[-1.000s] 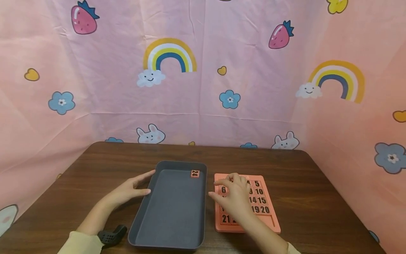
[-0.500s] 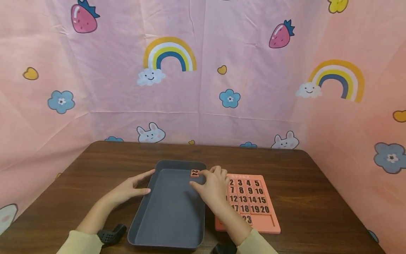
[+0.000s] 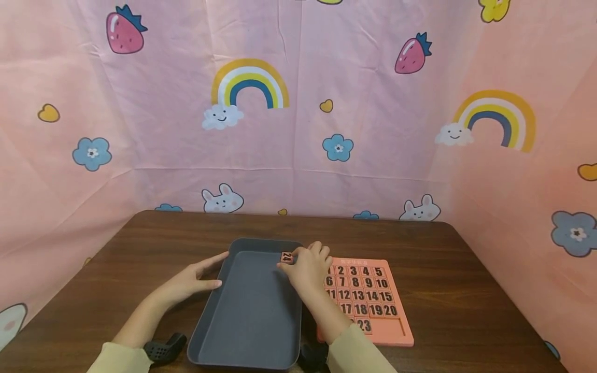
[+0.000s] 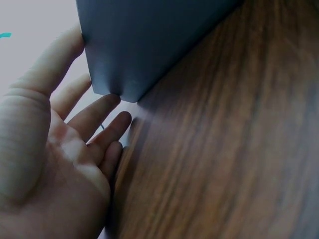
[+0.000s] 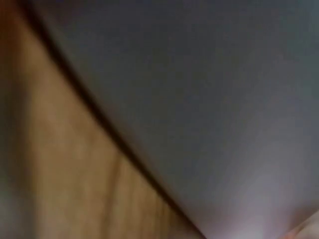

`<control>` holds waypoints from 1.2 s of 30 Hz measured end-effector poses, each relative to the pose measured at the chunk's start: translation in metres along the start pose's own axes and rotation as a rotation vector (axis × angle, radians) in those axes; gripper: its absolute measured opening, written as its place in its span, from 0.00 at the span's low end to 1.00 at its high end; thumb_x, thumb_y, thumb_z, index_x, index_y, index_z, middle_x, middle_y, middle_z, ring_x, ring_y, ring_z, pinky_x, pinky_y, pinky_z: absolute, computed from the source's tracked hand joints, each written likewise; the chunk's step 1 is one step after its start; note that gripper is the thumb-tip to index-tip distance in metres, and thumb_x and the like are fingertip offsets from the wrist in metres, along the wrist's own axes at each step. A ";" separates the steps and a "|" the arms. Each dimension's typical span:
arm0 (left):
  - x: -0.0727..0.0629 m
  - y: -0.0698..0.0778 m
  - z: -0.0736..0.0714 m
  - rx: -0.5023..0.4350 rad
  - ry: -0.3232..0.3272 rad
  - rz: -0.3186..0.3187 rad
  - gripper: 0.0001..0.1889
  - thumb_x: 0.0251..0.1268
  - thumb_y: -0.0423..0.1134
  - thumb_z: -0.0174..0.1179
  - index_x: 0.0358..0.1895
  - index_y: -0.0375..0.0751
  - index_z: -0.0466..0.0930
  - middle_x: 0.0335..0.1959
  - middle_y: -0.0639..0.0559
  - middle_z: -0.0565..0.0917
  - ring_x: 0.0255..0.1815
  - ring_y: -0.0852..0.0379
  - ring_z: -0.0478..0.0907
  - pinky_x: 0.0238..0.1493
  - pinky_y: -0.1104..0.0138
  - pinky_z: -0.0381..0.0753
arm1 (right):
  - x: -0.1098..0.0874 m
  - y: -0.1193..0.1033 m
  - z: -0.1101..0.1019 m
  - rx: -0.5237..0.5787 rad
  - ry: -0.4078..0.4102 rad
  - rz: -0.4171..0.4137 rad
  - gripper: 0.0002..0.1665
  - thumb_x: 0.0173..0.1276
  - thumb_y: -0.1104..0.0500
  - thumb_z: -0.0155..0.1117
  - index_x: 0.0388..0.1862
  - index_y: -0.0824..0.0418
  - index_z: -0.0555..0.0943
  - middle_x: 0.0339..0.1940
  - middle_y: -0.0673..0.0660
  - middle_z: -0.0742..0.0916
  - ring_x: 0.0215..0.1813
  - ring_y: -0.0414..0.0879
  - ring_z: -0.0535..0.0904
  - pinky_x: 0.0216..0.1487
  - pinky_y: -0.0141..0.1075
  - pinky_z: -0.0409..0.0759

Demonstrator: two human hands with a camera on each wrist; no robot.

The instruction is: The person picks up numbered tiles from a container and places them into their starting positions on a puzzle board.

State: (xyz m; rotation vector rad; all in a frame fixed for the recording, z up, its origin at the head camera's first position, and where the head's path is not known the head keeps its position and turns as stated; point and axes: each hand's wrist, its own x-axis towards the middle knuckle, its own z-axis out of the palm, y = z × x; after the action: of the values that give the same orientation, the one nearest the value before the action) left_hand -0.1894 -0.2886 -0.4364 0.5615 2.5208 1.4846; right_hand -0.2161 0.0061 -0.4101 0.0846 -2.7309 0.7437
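Note:
The grey rectangular tray (image 3: 254,311) lies left of centre on the table. My left hand (image 3: 186,282) rests against its left side with fingers spread; in the left wrist view, the thumb and some fingertips of that hand (image 4: 65,144) touch the tray's outer wall (image 4: 144,45). At the tray's far right corner, my right hand (image 3: 308,269) reaches over the rim and pinches a small number tile (image 3: 286,257) marked 24 between thumb and index finger. Beside the tray is a pink number puzzle board (image 3: 394,331) with rows of numbered tiles, partly hidden by the right forearm.
A dark wooden table (image 3: 443,290) carries everything. Patterned pink cloth (image 3: 298,134) hangs behind it and at both sides. Black wrist straps (image 3: 165,348) sit on both wrists. The right wrist view is blurred, with mostly grey tray (image 5: 199,99) showing.
My right hand has moved left from over the puzzle board to the tray's far right corner, and its thumb and index finger have closed on the 24 tile. The left hand stays put.

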 end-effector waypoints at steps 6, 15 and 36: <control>0.001 0.002 0.000 -0.004 0.004 -0.002 0.36 0.65 0.39 0.62 0.74 0.43 0.56 0.73 0.35 0.57 0.72 0.31 0.47 0.60 0.32 0.52 | 0.009 0.002 0.004 -0.075 -0.030 0.006 0.26 0.45 0.35 0.76 0.10 0.49 0.74 0.39 0.58 0.72 0.46 0.56 0.63 0.49 0.50 0.60; 0.001 0.000 0.002 -0.019 0.002 -0.002 0.36 0.65 0.40 0.62 0.74 0.44 0.57 0.73 0.37 0.57 0.72 0.31 0.46 0.60 0.33 0.52 | 0.024 0.000 0.013 -0.308 -0.096 0.032 0.34 0.42 0.25 0.70 0.13 0.54 0.76 0.37 0.58 0.72 0.44 0.55 0.63 0.47 0.47 0.62; 0.000 -0.002 0.000 -0.023 0.000 0.002 0.36 0.65 0.39 0.61 0.74 0.43 0.56 0.73 0.36 0.56 0.72 0.30 0.45 0.60 0.31 0.51 | 0.027 0.004 0.015 -0.066 -0.100 -0.008 0.22 0.44 0.39 0.79 0.12 0.50 0.79 0.36 0.56 0.74 0.43 0.54 0.63 0.46 0.46 0.61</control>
State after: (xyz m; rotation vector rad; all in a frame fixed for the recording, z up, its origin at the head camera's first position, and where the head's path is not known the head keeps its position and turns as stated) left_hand -0.1901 -0.2893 -0.4380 0.5604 2.5006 1.5118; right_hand -0.2464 0.0023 -0.4162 0.1204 -2.8458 0.6628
